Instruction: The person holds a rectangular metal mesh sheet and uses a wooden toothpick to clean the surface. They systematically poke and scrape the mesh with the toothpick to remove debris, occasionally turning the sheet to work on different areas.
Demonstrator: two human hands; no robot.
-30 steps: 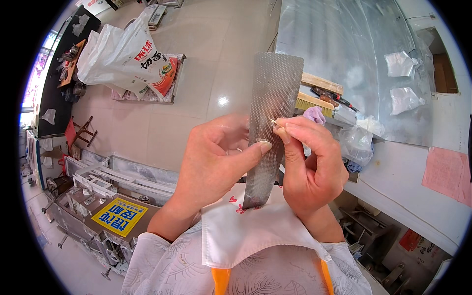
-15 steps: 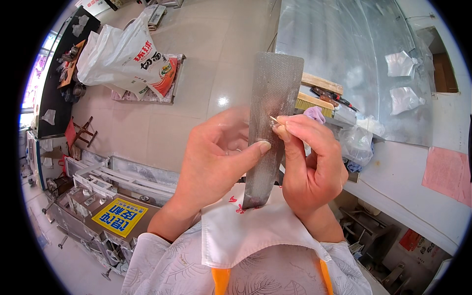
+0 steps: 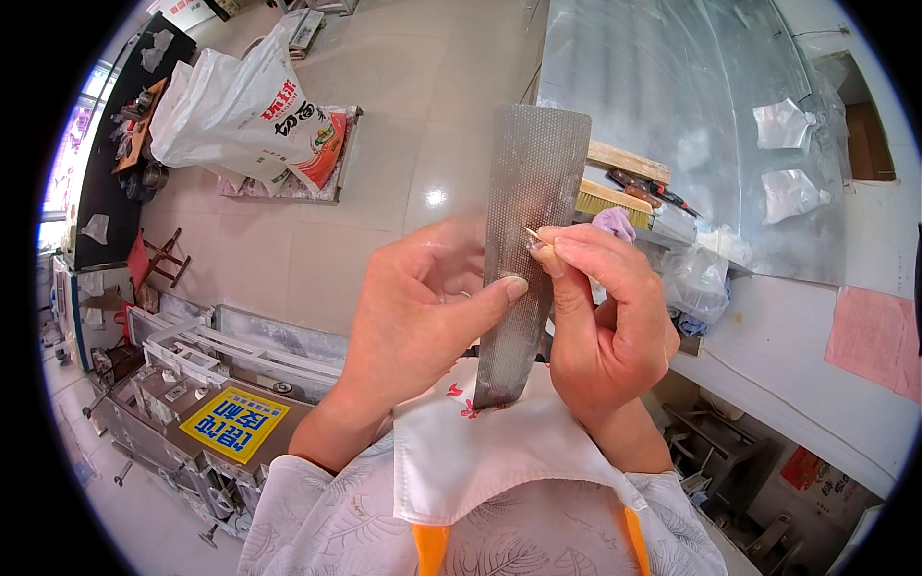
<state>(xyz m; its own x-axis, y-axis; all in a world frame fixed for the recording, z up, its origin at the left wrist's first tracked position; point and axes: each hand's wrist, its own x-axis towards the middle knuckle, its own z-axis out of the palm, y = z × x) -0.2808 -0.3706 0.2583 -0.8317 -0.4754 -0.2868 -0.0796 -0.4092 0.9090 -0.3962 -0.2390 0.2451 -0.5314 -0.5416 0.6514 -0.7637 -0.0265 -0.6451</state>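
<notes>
A long grey metal strip (image 3: 540, 158), pierced all over with tiny holes, stands roughly upright in front of my chest. Gripping it about midway is my left hand (image 3: 408, 312), thumb on the near face and fingers partly hidden behind. A thin toothpick-like wooden stick (image 3: 531, 232) is pinched between thumb and fingertips of my right hand (image 3: 615, 312). Its tip points at the holes in the middle of the strip; whether it sits inside one I cannot make out. The strip's lower end is by my white apron (image 3: 509, 461).
A steel-topped table (image 3: 663, 86) at the right bears a brush (image 3: 615, 204), knives (image 3: 653, 190) and plastic bags (image 3: 696, 283). White sacks (image 3: 250, 115) stand on a low platform at the far left. A grey machine (image 3: 182, 422) with a yellow sign is at the near left.
The strip and my right hand with the stick have shifted very slightly left. Both hands keep the same hold.
</notes>
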